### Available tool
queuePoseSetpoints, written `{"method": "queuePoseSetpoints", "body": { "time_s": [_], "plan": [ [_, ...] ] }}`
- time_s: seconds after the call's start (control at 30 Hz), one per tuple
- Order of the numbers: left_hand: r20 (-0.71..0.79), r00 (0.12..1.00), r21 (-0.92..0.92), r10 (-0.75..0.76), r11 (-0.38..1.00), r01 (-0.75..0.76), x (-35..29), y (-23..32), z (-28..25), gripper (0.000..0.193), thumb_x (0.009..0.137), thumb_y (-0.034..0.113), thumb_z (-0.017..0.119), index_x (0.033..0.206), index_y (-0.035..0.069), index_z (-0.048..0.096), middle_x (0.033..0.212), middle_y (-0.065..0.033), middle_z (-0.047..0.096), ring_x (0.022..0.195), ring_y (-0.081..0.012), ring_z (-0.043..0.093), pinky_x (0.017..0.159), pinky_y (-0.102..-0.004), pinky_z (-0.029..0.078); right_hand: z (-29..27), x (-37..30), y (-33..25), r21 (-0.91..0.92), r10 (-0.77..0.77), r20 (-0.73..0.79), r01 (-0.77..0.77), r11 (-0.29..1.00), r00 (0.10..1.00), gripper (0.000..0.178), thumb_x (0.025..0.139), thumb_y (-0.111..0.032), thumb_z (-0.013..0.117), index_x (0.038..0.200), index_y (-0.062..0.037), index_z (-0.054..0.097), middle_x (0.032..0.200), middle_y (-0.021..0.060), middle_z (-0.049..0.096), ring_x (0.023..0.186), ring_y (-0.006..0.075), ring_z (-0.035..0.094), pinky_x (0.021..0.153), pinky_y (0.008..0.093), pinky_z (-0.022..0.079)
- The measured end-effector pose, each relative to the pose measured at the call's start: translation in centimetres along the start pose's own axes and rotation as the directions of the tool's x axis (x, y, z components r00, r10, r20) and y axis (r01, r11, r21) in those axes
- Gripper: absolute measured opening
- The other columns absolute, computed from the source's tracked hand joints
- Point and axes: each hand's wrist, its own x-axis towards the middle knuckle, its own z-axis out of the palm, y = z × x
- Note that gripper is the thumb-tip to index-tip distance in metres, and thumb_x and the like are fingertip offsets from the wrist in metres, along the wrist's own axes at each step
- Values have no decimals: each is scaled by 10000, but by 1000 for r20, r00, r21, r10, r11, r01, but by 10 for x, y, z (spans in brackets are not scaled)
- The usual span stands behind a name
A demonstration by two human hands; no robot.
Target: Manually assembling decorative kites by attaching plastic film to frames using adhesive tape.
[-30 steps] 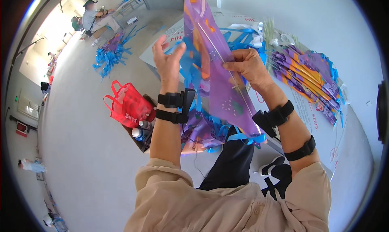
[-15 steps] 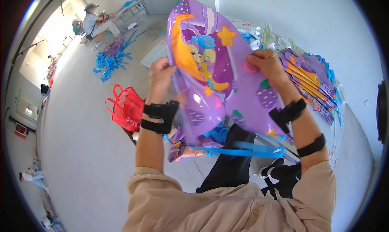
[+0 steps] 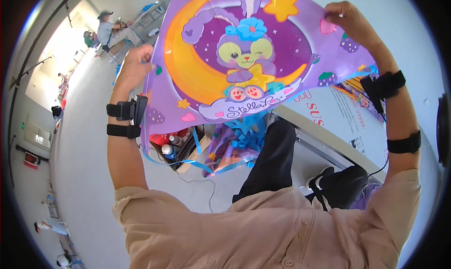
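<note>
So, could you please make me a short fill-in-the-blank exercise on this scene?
The left hand and right hand hold a printed sheet whose background is mostly ____.
The rabbit pictured there wears a blue ____ on its head.
The trousers nearest the camera are ____.
Missing words: purple; flower; black.

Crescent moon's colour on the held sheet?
The crescent moon is yellow-orange, showing best in the head view.

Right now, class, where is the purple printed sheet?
In the head view, the purple printed sheet spans the upper middle, held between the left hand and the right hand.
</note>
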Motion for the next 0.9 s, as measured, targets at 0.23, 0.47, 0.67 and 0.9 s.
{"method": "queuePoseSetpoints", "body": {
  "time_s": [0.23,0.47,0.67,0.9],
  "plan": [
    [-11,988,-150,156,976,-155,-4,42,-3,116,825,-46,554,927,-12,595,780,35,558,700,-62,504,645,-218,427,-55,-32,-58,-417,46,-345,-197,887,937,96,750,-90,642,719,0,654,625,108,630,648,204,648,616,336,525],
    [165,942,-201,292,945,-258,-31,116,-41,141,791,9,562,925,-19,600,819,3,599,754,-89,541,708,-235,447,-94,-72,-65,-169,212,-241,-256,952,947,67,758,48,584,742,35,648,665,54,637,630,127,606,594,271,496],
    [297,522,-235,800,591,-772,-35,221,2,253,736,-14,633,984,-50,595,938,-121,632,806,-244,613,761,-327,475,-129,-105,87,366,-65,-375,212,906,925,40,800,-60,655,807,-20,650,948,80,615,811,133,580,770,249,477],
    [322,353,-21,878,379,-925,-27,298,75,189,718,-22,640,895,-16,574,1011,-132,541,934,-316,549,816,-375,458,-85,-107,-56,689,-284,-82,260,676,955,35,655,26,677,670,7,652,966,123,637,829,181,589,753,295,477]
  ]
}}
